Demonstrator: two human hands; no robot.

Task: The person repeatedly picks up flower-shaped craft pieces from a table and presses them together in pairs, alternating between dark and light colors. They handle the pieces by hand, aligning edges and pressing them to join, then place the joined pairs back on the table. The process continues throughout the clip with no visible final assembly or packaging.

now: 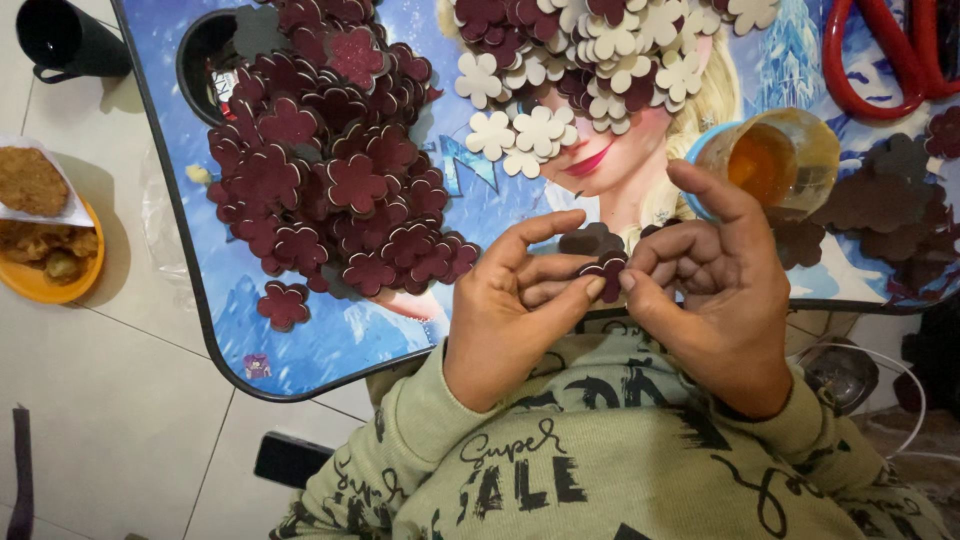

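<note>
My left hand (515, 305) and my right hand (715, 290) meet over the near edge of a small blue picture-printed lap table (320, 345). Together they pinch one small maroon flower-shaped foam piece (608, 270) between thumbs and fingertips. A large heap of maroon flower pieces (330, 160) lies on the table to the left. A pile of cream flower pieces (590, 60) lies at the top middle. An open plastic jar of amber glue (765, 160) lies tilted just beyond my right hand.
Darker brown flower pieces (880, 200) lie at the table's right. Red scissor handles (880, 60) sit top right. On the tiled floor to the left stand a black mug (65, 40) and an orange plate of food (45, 270).
</note>
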